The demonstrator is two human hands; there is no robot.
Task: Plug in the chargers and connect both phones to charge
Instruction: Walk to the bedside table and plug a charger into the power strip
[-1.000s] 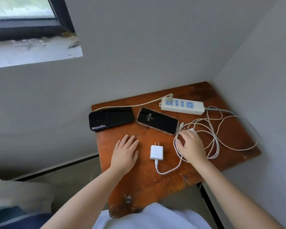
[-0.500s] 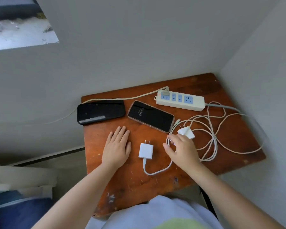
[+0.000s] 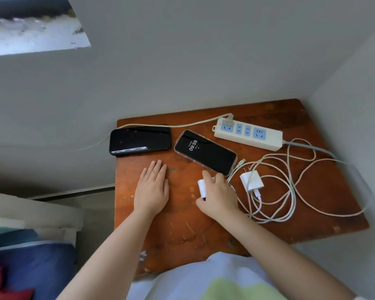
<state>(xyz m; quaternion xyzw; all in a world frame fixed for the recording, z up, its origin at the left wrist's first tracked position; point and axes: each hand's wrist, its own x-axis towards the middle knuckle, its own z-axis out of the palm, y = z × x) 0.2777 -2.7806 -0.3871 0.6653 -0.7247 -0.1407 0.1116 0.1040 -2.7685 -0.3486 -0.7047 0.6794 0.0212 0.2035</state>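
Observation:
Two phones lie side by side on a small wooden table (image 3: pixel 182 230): a black phone (image 3: pixel 140 140) at the far left and a phone in a clear case (image 3: pixel 205 152) with a lit clock on its screen. A white power strip (image 3: pixel 248 133) with blue sockets sits behind them. My right hand (image 3: pixel 218 194) is closed around a white charger brick (image 3: pixel 202 188). A second white charger brick (image 3: pixel 252 180) lies on its side in a tangle of white cables (image 3: pixel 288 187). My left hand (image 3: pixel 153 188) rests flat on the table, holding nothing.
Grey walls close in behind and to the right of the table. One plug (image 3: pixel 227 121) with a beige cord occupies the strip's left socket. A grey cord (image 3: pixel 312 147) leaves the strip's right end. Bedding (image 3: pixel 26 252) lies at lower left.
My right hand moved left from the cable tangle and closed on the charger brick that lay between my hands. The second brick now lies uncovered in the cables. My left hand stayed flat.

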